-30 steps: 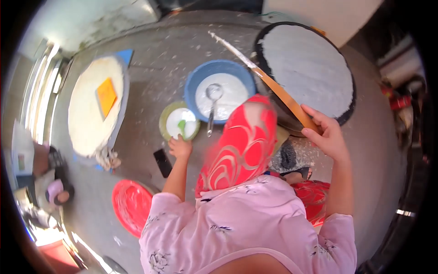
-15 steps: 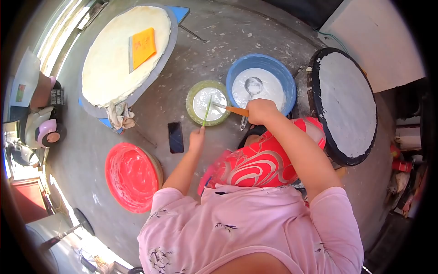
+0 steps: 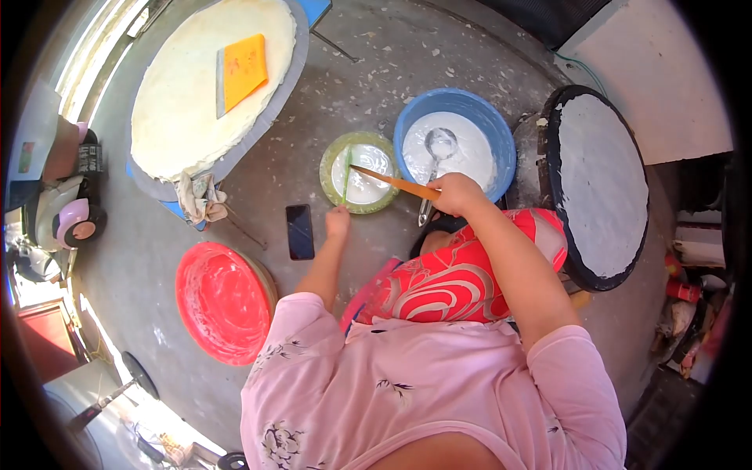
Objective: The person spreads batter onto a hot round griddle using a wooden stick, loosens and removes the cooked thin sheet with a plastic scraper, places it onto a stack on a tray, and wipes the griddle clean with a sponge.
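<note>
My left hand (image 3: 338, 222) is closed on the lower end of a thin green stick (image 3: 347, 176), which stands in the near left part of the green bowl (image 3: 329, 166). White batter (image 3: 376, 160) fills the bowl. Closed on the wide end of a flat, tapered orange-brown spatula (image 3: 399, 183), my right hand (image 3: 458, 194) points its narrow tip over the batter, close to the stick. I cannot tell whether the two touch. Just beyond my right hand is a blue basin (image 3: 503, 145) of white batter with a metal ladle (image 3: 440, 144) in it.
A batter-coated round griddle (image 3: 599, 188) stands on the right. At the upper left, pale round sheets (image 3: 180, 110) lie stacked under an orange scraper (image 3: 244, 74), with a cloth (image 3: 201, 197) at the edge. A phone (image 3: 299, 233) and a red basin (image 3: 223, 301) are on the floor.
The view has shifted slightly. The green stick has moved to the left side of the bowl, and the spatula's tip has swung left and up towards it.
</note>
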Motion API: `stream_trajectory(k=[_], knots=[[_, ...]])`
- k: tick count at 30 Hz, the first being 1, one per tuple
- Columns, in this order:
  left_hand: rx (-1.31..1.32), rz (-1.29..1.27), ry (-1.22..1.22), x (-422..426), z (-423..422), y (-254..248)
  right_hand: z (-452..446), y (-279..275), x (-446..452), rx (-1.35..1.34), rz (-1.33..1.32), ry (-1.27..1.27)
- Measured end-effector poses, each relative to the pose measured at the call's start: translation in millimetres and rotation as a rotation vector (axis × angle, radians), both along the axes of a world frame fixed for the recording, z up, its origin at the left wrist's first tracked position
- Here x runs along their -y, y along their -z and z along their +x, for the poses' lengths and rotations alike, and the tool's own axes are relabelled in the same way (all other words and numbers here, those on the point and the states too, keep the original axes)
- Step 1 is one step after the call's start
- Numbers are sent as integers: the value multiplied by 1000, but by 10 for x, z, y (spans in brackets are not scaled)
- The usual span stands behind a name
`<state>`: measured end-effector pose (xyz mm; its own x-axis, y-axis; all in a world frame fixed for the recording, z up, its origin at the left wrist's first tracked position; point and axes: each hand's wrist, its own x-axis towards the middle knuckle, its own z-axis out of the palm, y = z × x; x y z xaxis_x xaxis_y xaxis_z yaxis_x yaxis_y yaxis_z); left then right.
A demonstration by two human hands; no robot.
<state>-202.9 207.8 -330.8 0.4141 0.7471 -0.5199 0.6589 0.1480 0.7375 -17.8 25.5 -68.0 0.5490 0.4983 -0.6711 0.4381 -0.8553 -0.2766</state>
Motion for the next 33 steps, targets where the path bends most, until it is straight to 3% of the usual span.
stream_trajectory(k=[2,4,7,11,14,16,17,19,23,26,28,29,31,33], knots=[[17,-71,-53,9,-3,-61,-1,131,53,78,21,-127],[176,-24,84,141,-177,-340,-66,199,96,294,59,-275],[136,-151,124,367,-280,-557,-110,282,32,430,-31,-334],[106,-131,-2,119,-159,-122,-85,111,63,401,-56,-317],[42,-118,-32,-16,-75,-86,-46,-170,123,302,-71,-128],[-175,174,100,-39,-75,-329,-36,-333,194,264,75,-48],[-178,177,98,-23,-71,-519,-41,-315,216,261,78,-50],[-326,473,316,78,-18,-1148,-69,-233,258,119,192,-47],[-319,528,380,142,-123,-1388,-71,62,197,196,190,25],[-321,520,389,240,-308,-1463,-8,199,130,340,124,-78],[-77,373,319,319,-441,-1404,23,225,77,47,63,85],[-79,375,325,390,-512,-1262,35,292,44,44,65,91],[263,136,299,562,-582,-846,50,452,-21,-256,-53,363],[253,31,264,655,-465,-706,14,428,-38,-277,-42,408]])
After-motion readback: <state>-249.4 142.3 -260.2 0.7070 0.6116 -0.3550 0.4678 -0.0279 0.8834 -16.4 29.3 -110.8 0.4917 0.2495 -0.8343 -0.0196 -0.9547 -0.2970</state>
